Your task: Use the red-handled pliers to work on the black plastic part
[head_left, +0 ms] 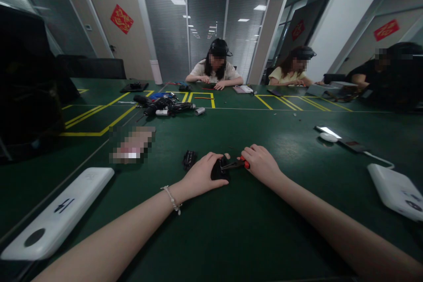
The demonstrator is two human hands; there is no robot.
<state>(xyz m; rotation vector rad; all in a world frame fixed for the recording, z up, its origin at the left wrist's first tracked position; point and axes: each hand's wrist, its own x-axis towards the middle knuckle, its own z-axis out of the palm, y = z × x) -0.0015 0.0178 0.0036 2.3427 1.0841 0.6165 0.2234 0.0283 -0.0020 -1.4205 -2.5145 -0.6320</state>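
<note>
My left hand lies curled over a small black object on the green table, holding it down. My right hand is closed around a small tool with a red handle, whose dark tip points left onto the black object. A second small black part sits on the table just left of my left hand. A bead bracelet is on my left wrist.
White power banks lie at the near left and near right. A phone and white puck sit to the right, a pile of black tools ahead left. Three people sit working at the far side.
</note>
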